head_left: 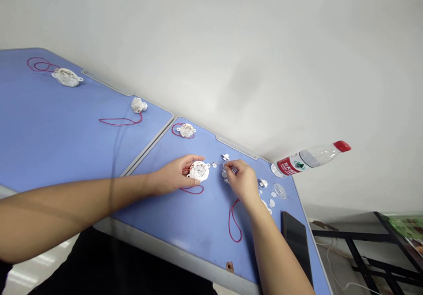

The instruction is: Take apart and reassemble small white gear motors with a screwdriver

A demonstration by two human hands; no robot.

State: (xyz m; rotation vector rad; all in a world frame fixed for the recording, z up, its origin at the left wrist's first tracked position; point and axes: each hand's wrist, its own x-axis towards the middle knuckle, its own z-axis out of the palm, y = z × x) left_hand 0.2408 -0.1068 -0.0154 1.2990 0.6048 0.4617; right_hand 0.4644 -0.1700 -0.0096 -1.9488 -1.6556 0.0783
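My left hand (176,173) grips a white round plastic housing (199,170) by its left edge, thumb and fingers on opposite sides. A coiled part shows in its open face, and a red cord loop (194,192) lies beneath it. To the right, my right hand (243,181) is pinched over several small white discs; whatever is between its fingertips is hidden. Between the hands lies a small clear part (214,164). A white tabbed piece (225,157) sits just beyond my right fingers. Another white tabbed piece (263,183) and a clear round cover (280,191) lie beside my right wrist.
Similar white units with red cords rest farther back: one nearby (187,130), one on the left table (136,105), another at far left (67,77). A water bottle (297,165) tilts at the back right. A dark phone (296,242) lies near the right edge.
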